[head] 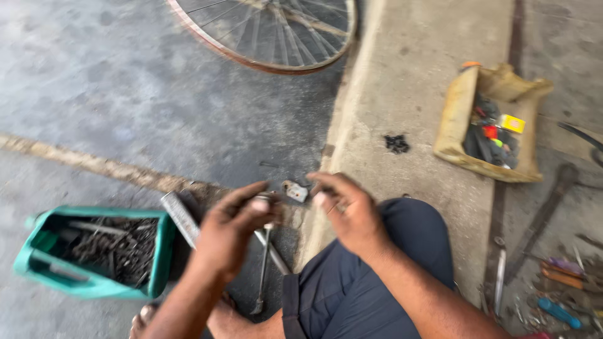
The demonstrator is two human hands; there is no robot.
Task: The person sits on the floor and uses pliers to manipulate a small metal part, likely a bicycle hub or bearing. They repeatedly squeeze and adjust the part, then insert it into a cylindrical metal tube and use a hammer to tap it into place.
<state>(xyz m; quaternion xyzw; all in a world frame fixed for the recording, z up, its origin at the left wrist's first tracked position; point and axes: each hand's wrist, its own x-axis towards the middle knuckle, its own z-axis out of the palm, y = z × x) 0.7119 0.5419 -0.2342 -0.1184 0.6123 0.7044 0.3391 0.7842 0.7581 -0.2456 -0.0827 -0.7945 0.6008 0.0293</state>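
My left hand [229,229] is pinched on the top end of a thin metal rod [264,270] that hangs down toward the ground. My right hand [348,213] is raised beside it, fingers curled, thumb and forefinger close together near a small grey metal piece [295,191]; whether it grips anything is blurred. A flat metal bar [182,216] lies just behind my left hand. My knee in dark blue trousers [389,263] sits under the right hand.
A green plastic container [94,285] full of rusty metal parts stands at the left. A bicycle wheel [270,37] lies at the top. A tan box [496,122] of small parts sits at the right, with screwdrivers and tools [559,289] scattered at the lower right. A small dark clump [397,144] lies on the concrete.
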